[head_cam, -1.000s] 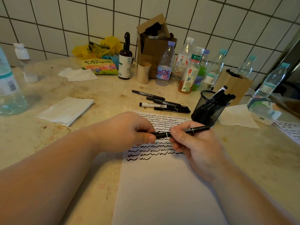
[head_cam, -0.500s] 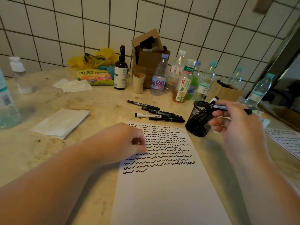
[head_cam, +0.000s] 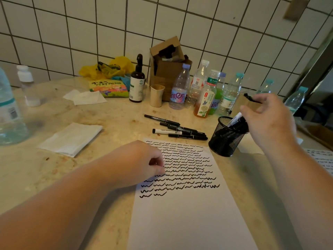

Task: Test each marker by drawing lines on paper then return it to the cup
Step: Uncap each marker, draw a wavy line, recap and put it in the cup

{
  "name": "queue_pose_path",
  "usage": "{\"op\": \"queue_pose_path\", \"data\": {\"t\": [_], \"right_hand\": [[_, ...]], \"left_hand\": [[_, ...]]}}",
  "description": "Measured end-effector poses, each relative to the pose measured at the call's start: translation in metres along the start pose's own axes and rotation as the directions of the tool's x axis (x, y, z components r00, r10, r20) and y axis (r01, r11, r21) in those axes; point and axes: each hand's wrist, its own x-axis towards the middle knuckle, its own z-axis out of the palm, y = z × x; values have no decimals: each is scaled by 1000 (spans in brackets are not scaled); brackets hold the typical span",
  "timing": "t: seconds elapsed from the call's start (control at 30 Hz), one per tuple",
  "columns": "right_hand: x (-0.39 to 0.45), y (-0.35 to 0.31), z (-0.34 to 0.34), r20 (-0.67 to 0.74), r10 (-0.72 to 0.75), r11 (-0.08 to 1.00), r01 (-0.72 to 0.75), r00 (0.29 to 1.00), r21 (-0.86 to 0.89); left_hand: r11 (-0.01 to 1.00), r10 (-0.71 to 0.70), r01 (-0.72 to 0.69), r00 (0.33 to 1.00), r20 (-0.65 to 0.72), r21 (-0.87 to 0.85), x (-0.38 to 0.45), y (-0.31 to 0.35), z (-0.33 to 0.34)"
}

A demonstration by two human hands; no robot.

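Over on the left of the desk (head_cam: 111, 120) sat a big water bottle (head_cam: 9, 109) and a folded white napkin (head_cam: 72, 138), nothing fancy. The left hand (head_cam: 137, 165) rested on the left edge of the paper (head_cam: 187, 213), fingers curled in loosely and holding nothing as far as anyone could see. The sheet was covered in rows of black squiggles on its top half. Just past it lay a little bunch of loose markers (head_cam: 178, 129) on the desk. Right of those stood the black mesh cup (head_cam: 225, 139) with markers inside, and the right hand (head_cam: 270, 121) hung over it, fingers pinching a black marker (head_cam: 249, 99) just above the rim.
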Motion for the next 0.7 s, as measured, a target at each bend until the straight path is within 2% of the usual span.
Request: {"op": "queue_pose_path", "data": {"t": [0.07, 0.1, 0.13, 0.2, 0.27, 0.33, 0.43, 0.7], "right_hand": [[-15, -13, -2, -74, -199, 980, 196, 977, -45], [-22, -20, 3, -44, -272, 962, 271, 961, -33], [-25, -23, 12, 39, -335, 941, 336, 942, -31], [-27, -25, 40, 300, -391, 893, 438, 870, -104], [-23, -19, 72, 511, -342, 844, 497, 789, -202], [-18, -8, 98, 611, -268, 792, 531, 745, -300], [-13, 5, 117, 642, -186, 750, 529, 744, -397], [-11, 9, 123, 644, -174, 730, 537, 745, -423]], "left_hand": [[1000, 10, -10, 1000, -3, 13, 0, -1, 1], [1000, 17, -17, 1000, -3, 20, 1, 0, 1], [1000, 20, -20, 1000, 0, 23, 1, 0, 1], [1000, 15, -15, 1000, 6, 17, 2, 2, 1], [1000, 9, -9, 1000, 10, 12, 2, 3, 0], [1000, 15, -15, 1000, 14, 21, 2, 3, -1], [999, 19, -19, 1000, 9, 38, 1, 2, -3], [998, 34, -35, 999, 13, 44, 1, 1, -4]]}}
